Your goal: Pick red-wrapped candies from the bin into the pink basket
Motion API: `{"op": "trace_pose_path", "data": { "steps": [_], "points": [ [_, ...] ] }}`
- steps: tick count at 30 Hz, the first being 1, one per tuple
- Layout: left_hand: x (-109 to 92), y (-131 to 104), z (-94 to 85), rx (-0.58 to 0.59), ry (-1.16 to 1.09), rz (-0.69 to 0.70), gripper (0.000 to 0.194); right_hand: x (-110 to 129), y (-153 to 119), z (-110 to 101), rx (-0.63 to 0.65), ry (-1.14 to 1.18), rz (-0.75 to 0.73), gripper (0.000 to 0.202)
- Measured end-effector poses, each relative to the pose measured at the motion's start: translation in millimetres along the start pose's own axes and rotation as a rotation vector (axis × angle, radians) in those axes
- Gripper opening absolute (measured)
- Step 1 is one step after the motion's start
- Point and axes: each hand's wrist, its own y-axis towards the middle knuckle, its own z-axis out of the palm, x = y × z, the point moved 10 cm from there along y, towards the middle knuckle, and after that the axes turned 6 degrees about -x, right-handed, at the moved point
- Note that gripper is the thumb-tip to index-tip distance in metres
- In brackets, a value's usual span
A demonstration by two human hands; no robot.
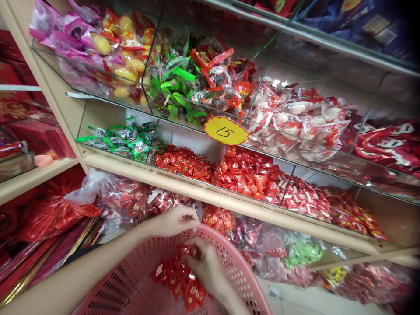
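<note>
Red packets (190, 293) lie in a loose clump inside a pink basket (123, 275), in front of a wooden shelf unit (185, 187) whose divided, clear-fronted rows hold wrapped pieces in purple, green, red and white. The basket, pierced with rows of holes, stands tilted in view below the lowest row. The person's right hand (206, 264) reaches down inside it, fingers bent among the packets (blur hides whether they pinch any). The left hand (177, 221) is at the far rim, its fingers curled inward; whether they grip the rim cannot be told. Smaller than either, a yellow label (226, 130) marked 15 sits on the shelf front.
</note>
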Motion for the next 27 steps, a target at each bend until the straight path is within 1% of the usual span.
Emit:
{"op": "trace_pose_path", "data": {
  "steps": [2,3,5,8,10,13,18,20,21,22,23,24,25,26,27],
  "points": [
    [0,0,0.6,0.004,0.01,-0.001,0.021,12,-3,10,0.027,-0.129,-0.109,0.03],
    [0,0,0.9,0.006,0.014,-0.004,0.021,17,-5,17,0.047,-0.207,-0.165,0.033],
    [1,-1,0.9,0.008,0.026,-0.011,0.021,22,-5,30,0.087,-0.418,-0.246,0.029],
    [2,-1,-0.8,0.003,0.055,-0.005,0.022,18,-2,45,0.108,-0.764,-0.308,0.019],
    [2,-2,-1.6,0.002,0.066,-0.004,0.023,15,0,51,0.102,-0.897,-0.345,0.019],
    [4,-2,-1.1,0.004,0.064,-0.016,0.024,13,2,55,0.093,-0.962,-0.376,0.018],
    [8,-1,2.1,0.014,0.045,-0.024,0.024,13,1,50,0.05,-0.998,-0.376,0.018],
    [4,0,1.6,0.034,0.037,-0.009,0.023,13,-1,48,0.043,-0.987,-0.373,0.02],
    [-2,1,-0.8,0.031,0.051,0.01,0.023,14,-1,46,0.042,-0.972,-0.368,0.022],
    [-12,0,-4.4,0.018,0.087,0.04,0.024,15,-2,44,0.043,-0.952,-0.362,0.022],
    [-26,-1,-7.6,0.003,0.128,0.077,0.027,17,-3,40,0.04,-0.924,-0.354,0.023],
    [-45,-3,-11.7,-0.032,0.205,0.134,0.032,21,-4,34,0.028,-0.885,-0.348,0.024],
    [-67,-8,-10.0,-0.027,0.27,0.198,0.037,26,-5,26,0.011,-0.828,-0.346,0.025],
    [-89,-14,-4.5,0.001,0.299,0.252,0.041,32,-6,17,-0.011,-0.759,-0.349,0.027],
    [-109,-22,2.2,0.033,0.276,0.293,0.044,39,-7,6,-0.035,-0.691,-0.354,0.028]
  ]
}}
